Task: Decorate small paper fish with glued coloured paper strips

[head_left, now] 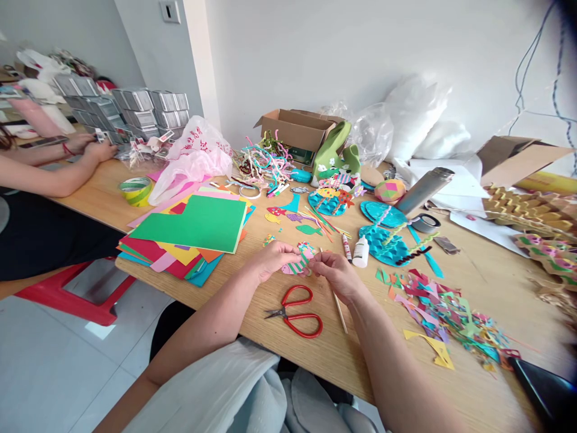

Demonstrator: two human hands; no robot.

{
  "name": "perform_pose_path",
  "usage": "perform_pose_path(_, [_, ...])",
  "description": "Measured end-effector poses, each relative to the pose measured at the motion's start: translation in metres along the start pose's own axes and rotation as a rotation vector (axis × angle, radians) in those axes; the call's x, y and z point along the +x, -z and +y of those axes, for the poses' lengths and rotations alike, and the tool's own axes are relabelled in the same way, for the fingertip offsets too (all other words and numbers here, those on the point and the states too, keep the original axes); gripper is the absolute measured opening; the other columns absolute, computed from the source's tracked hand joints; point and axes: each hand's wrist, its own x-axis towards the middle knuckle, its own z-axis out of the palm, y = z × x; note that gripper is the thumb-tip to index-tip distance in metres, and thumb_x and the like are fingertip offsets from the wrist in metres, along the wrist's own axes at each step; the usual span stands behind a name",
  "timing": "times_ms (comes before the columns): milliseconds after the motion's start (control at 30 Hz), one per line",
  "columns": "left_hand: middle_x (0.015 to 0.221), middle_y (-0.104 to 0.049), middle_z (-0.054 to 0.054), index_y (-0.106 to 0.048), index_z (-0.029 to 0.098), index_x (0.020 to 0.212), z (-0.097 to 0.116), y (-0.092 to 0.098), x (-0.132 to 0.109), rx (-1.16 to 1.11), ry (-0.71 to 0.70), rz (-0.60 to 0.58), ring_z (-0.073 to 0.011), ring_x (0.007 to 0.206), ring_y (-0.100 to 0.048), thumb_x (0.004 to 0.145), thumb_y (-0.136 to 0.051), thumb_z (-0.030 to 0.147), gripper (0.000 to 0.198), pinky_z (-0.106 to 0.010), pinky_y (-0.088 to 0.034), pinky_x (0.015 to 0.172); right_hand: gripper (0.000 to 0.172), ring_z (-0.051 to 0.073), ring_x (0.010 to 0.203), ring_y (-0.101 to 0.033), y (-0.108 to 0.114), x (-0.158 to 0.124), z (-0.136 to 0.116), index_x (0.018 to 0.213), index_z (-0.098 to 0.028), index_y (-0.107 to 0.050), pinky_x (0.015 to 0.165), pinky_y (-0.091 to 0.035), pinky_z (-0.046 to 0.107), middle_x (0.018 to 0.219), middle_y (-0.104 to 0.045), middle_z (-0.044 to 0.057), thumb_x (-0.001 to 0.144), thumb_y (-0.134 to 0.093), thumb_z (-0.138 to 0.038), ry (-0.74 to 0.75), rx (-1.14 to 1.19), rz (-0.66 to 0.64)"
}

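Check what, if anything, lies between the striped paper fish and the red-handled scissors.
Only bare wooden tabletop shows between the striped paper fish and the red-handled scissors in the head view.

A small paper fish (296, 265), pink at the head and banded with green and pale stripes, is held between my left hand (274, 260) and my right hand (339, 275). It slants, pink end to the lower left, stripes rising rightward, its edges partly covered by my grip; bright specks show at the upper right, too small for their shape to be told
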Motion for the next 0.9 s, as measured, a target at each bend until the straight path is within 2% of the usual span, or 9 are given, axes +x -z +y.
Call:
perform_pose_path(200, [0.071, -0.071, -0.009, -0.070, 0.010, 0.076, 0.0053, -0.0049, -0.0019, -0.096, 0.019, 0.013, -0.0174, 0.065, -0.066, 0.063, -0.072, 0.039, 0.033, -0.027, -0.047, 0.063, 0.030, 0.011, 0.055, -0.040, -0.0002, 0.0005, 0.0004, 0.057, -0.019, -0.059, 0.055, -0.031, 0.027, 0.054, -0.055, -0.002, 0.058, -0.073, -0.045, -0.003, 0.016, 0.001])
perform_pose_path(333, [0.072, -0.071, -0.009, -0.071, 0.010, 0.082, 0.0091, -0.0074, -0.0041, -0.145, 0.038, 0.016, -0.0201, 0.065, -0.067, 0.067, -0.068, 0.052, 0.044, -0.031, -0.050, 0.065, 0.027, 0.011, 0.055, -0.040, -0.0002, 0.0006, 0.0013, 0.056, -0.019, -0.058, 0.055, -0.030, 0.026, 0.054, -0.054, -0.002, 0.059, -0.072, -0.042, 0.001, 0.020, 0.001])
perform_pose_path(500, [0.073, -0.072, -0.010, -0.069, 0.010, 0.084, 0.0072, -0.0052, -0.0029, -0.125, 0.045, 0.014, -0.0204, 0.065, -0.068, 0.066, -0.065, 0.063, 0.056, -0.031, -0.050, 0.066, 0.024, 0.012, 0.055, -0.041, -0.0006, 0.0009, 0.0016, 0.055, -0.020, -0.058, 0.054, -0.032, 0.026, 0.053, -0.053, -0.002, 0.059, -0.070, -0.040, 0.004, 0.008, 0.014])
perform_pose_path(900, [0.071, -0.071, -0.009, -0.070, 0.011, 0.086, 0.0049, -0.0054, -0.0017, -0.105, 0.040, 0.018, -0.0201, 0.064, -0.068, 0.071, -0.063, 0.055, 0.048, -0.029, -0.049, 0.061, 0.022, 0.012, 0.055, -0.044, -0.0003, 0.0009, 0.0018, 0.057, -0.019, -0.060, 0.055, -0.031, 0.027, 0.054, -0.057, -0.002, 0.059, -0.071, -0.037, -0.024, 0.039, -0.005])
